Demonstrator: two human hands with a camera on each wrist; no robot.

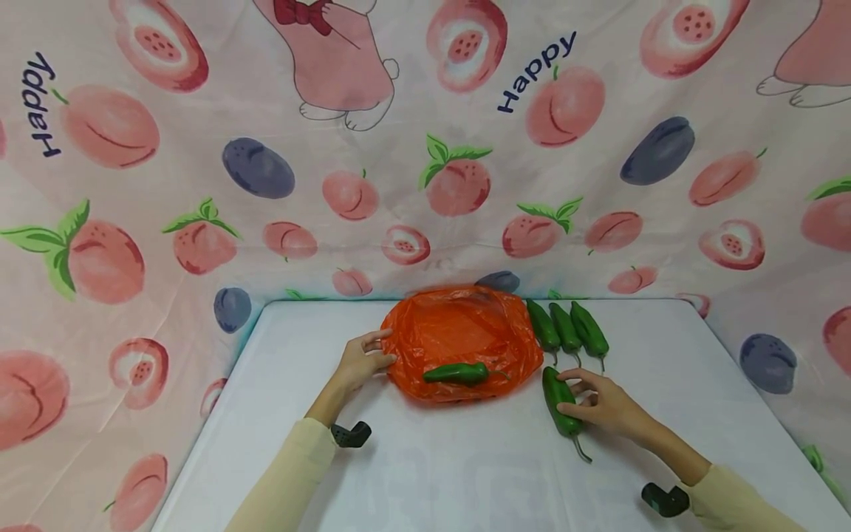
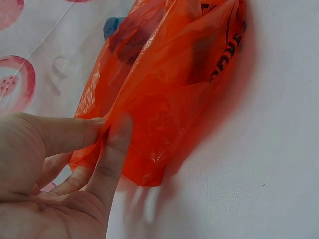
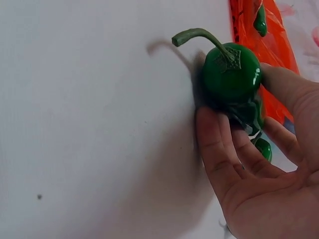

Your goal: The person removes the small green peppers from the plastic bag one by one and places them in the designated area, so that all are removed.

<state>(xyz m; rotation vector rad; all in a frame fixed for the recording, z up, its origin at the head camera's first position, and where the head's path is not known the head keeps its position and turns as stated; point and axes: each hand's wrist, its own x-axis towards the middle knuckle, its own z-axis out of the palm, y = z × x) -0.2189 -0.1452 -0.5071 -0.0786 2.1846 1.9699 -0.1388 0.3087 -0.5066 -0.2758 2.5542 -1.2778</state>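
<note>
An orange plastic bag point(image 1: 459, 325) lies at the back middle of the white table. My left hand point(image 1: 359, 362) pinches the bag's left edge between thumb and fingers; in the left wrist view the thin plastic point(image 2: 149, 119) is caught between the fingertips. One green pepper point(image 1: 457, 374) lies at the front of the bag, and I cannot tell whether inside it or on top. To the bag's right, my right hand point(image 1: 608, 403) grips another green pepper point(image 1: 553, 391) between thumb and fingers. In the right wrist view, the stem end of this pepper point(image 3: 232, 74) faces the camera.
Three more green peppers stand in a row at the bag's right side: a left one point(image 1: 543, 325), a middle one point(image 1: 565, 326) and a right one point(image 1: 589, 329). Behind the white table point(image 1: 459, 473) hangs a fruit-patterned cloth point(image 1: 399, 170).
</note>
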